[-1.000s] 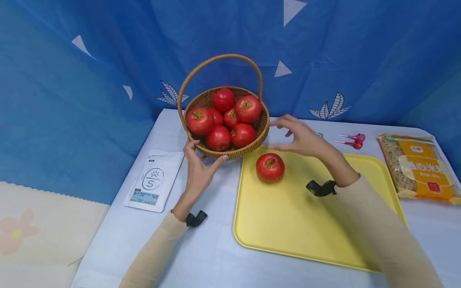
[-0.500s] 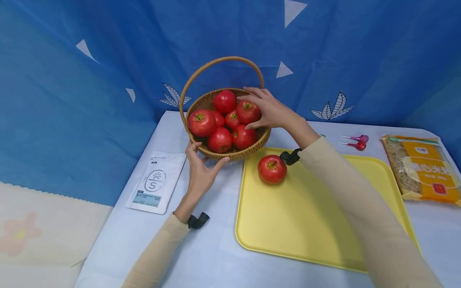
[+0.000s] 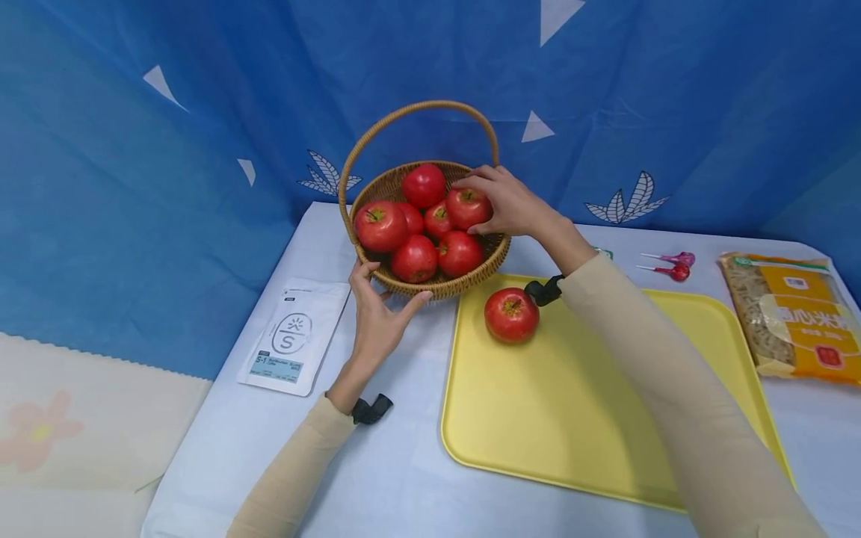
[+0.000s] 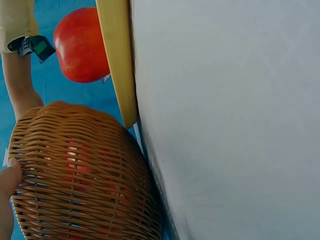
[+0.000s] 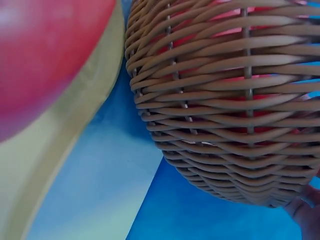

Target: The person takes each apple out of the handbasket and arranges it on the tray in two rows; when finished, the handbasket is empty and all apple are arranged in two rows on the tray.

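Note:
A wicker basket point(image 3: 444, 288) with a hoop handle stands at the back of the table and holds several red apples. My right hand point(image 3: 479, 208) reaches into it from the right, fingers and thumb curled round the apple point(image 3: 463, 211) on the basket's right side. My left hand point(image 3: 386, 299) rests against the basket's near wall, thumb and fingers spread. One more red apple point(image 3: 511, 315) lies on the far left corner of a yellow tray point(image 3: 592, 418). The left wrist view shows the basket point(image 4: 80, 175), the tray edge point(image 4: 117, 60) and that apple point(image 4: 80, 47).
A white pouch point(image 3: 292, 336) lies left of the basket. Two lollipops point(image 3: 669, 265) and a packet of noodles point(image 3: 794, 317) lie at the right, past the tray. A blue curtain hangs close behind the basket. The table's left edge runs near the pouch.
My right hand has moved from above the tray's apple up and left into the basket and closed round an apple there. The left hand has stayed on the basket.

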`<control>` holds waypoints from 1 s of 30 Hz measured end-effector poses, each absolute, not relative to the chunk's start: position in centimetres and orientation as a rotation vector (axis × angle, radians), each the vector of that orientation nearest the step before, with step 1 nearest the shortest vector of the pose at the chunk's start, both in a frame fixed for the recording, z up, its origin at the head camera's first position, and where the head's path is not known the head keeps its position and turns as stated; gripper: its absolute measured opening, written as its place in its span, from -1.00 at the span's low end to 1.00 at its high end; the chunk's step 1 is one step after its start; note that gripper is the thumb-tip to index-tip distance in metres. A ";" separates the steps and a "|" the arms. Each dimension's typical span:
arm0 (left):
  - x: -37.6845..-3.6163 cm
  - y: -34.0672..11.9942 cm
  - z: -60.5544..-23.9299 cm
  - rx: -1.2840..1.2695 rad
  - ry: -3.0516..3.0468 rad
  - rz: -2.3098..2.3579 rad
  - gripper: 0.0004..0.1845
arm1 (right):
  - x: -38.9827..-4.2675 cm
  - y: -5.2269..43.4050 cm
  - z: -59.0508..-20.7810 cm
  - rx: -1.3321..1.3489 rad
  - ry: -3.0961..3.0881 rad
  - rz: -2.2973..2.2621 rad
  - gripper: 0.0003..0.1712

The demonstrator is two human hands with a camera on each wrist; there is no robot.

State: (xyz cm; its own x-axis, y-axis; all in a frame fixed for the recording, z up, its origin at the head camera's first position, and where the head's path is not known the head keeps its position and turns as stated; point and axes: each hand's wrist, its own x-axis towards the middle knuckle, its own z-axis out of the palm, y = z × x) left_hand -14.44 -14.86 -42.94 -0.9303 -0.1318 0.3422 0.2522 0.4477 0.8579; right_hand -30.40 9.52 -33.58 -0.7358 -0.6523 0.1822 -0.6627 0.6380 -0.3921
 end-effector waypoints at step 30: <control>-14.9 -15.2 -43.1 -0.078 -2.338 -1.492 -0.04 | -14.9 22.2 -41.4 0.729 -2.919 0.740 -0.11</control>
